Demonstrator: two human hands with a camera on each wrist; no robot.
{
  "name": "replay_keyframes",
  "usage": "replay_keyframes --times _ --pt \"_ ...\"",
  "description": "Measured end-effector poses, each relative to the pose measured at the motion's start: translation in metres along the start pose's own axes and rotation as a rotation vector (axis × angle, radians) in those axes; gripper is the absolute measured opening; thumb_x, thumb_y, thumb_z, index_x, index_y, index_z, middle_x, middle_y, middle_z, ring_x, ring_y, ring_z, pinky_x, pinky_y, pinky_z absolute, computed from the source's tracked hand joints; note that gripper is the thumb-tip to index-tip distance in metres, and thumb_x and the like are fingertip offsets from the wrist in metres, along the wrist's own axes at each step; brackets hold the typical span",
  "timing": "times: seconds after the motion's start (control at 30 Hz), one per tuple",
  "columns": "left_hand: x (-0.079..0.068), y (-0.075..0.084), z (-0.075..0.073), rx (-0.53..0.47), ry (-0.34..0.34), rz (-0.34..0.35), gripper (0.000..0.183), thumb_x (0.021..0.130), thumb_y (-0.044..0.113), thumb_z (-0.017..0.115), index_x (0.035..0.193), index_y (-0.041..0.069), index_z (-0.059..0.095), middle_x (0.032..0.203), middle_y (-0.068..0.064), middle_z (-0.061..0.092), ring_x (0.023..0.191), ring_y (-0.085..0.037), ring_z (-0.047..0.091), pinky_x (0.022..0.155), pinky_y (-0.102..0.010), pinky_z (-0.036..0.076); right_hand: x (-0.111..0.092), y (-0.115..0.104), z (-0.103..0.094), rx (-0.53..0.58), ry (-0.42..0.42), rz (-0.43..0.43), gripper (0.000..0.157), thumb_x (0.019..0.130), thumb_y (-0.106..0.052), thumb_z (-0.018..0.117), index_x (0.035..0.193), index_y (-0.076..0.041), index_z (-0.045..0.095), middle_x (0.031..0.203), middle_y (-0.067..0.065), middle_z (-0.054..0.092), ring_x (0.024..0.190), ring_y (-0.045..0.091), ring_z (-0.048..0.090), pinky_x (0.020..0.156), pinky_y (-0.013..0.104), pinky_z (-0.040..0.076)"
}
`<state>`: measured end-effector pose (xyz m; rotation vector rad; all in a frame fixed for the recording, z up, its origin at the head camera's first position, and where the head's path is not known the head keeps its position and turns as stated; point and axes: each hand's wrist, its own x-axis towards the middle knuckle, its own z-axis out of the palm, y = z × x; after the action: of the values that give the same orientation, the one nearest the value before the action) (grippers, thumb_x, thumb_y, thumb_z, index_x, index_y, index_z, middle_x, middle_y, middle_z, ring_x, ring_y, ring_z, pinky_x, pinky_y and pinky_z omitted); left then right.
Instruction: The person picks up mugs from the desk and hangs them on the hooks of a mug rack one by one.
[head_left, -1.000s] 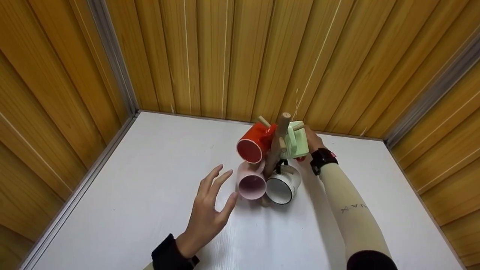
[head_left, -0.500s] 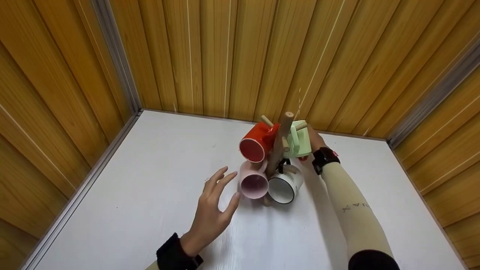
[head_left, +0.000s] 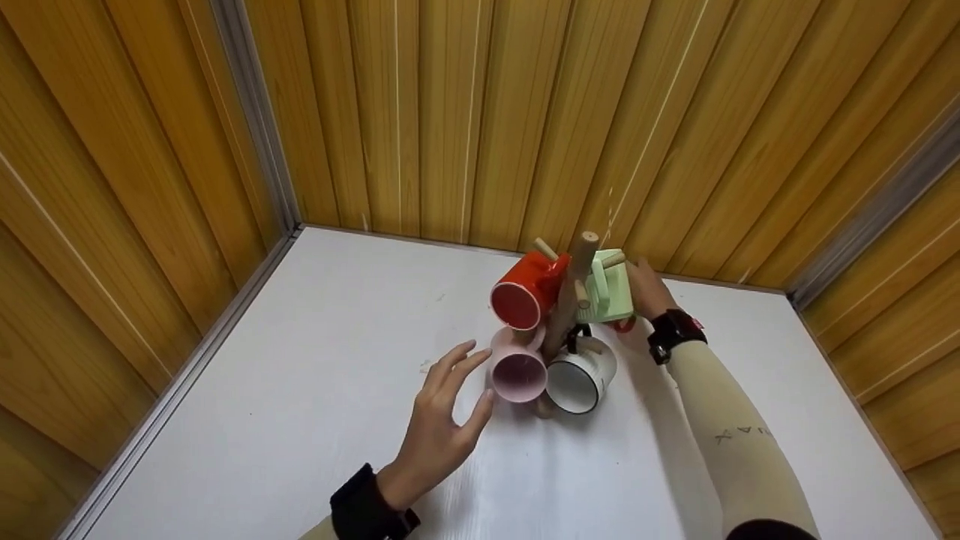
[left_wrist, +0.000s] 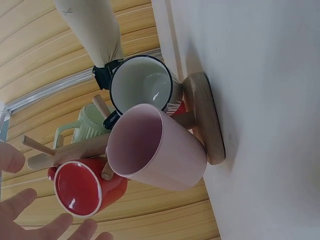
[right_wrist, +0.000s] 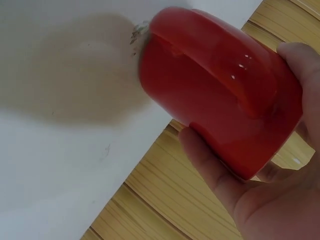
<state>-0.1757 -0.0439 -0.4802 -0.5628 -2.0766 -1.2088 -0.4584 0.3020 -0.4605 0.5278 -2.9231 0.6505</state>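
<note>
In the right wrist view my right hand (right_wrist: 272, 205) grips a red mug (right_wrist: 210, 90) near one end, thumb and fingers on opposite sides, its handle (right_wrist: 220, 60) toward the camera. The head view shows that right hand (head_left: 651, 291) behind the green mug (head_left: 611, 289), with only a sliver of the held mug visible. My left hand (head_left: 442, 424) hovers beside the pink mug (head_left: 519, 375), fingers spread and holding nothing. A wooden mug tree (head_left: 585, 255) carries the pink and green mugs, another red mug (head_left: 521, 296), and a white mug (head_left: 581, 379) with a black rim.
Bare pegs (left_wrist: 37, 145) stick out from the upper part of the mug tree, whose round wooden base (left_wrist: 205, 117) stands on the white tabletop (head_left: 337, 337). Wood-panelled walls (head_left: 450, 135) close off the back and both sides.
The head view has drifted, so everything sits a little further right in it. My right wrist has edged slightly right of the green mug. My left hand keeps its pose.
</note>
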Motion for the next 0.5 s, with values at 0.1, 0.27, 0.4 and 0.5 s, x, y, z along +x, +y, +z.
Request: replay_keyframes --times 0.1,0.27,0.4,0.5 --pt "0.003 -0.001 0.002 0.0 0.005 0.026 0.049 0.095 0.012 0.071 0.143 0.016 0.059 0.145 -0.008 0.055 0.135 -0.025 0.052 0.107 -0.048 0.048 -0.003 0.003 -0.008 -0.014 0.015 0.009 0.045 0.1 -0.009 0.062 0.143 -0.011 0.048 0.132 0.036 0.045 0.117 0.053 0.052 0.092 0.072 0.046" --pt "0.008 -0.002 0.008 -0.013 0.028 0.108 0.047 0.093 0.005 0.071 0.139 0.01 0.061 0.136 -0.007 0.062 0.125 -0.025 0.058 0.103 -0.042 0.05 -0.019 0.004 -0.029 0.02 0.052 0.101 0.062 0.093 -0.029 0.076 0.146 -0.015 0.048 0.134 0.032 0.042 0.113 0.052 0.054 0.09 0.069 0.05" --pt "0.012 -0.004 0.015 -0.037 0.025 0.156 0.045 0.093 0.003 0.07 0.137 0.007 0.061 0.131 -0.006 0.066 0.12 -0.023 0.061 0.101 -0.037 0.051 -0.036 0.005 -0.048 0.025 0.121 0.137 0.065 0.092 -0.048 0.074 0.143 -0.016 0.049 0.125 0.03 0.042 0.106 0.05 0.053 0.081 0.065 0.055" --pt "0.015 -0.005 0.021 -0.056 0.019 0.176 0.043 0.093 0.003 0.07 0.136 0.006 0.063 0.129 -0.006 0.067 0.118 -0.022 0.062 0.1 -0.036 0.051 -0.049 0.006 -0.062 0.018 0.17 0.137 0.066 0.092 -0.05 0.073 0.143 -0.017 0.05 0.122 0.03 0.041 0.105 0.052 0.052 0.079 0.065 0.056"
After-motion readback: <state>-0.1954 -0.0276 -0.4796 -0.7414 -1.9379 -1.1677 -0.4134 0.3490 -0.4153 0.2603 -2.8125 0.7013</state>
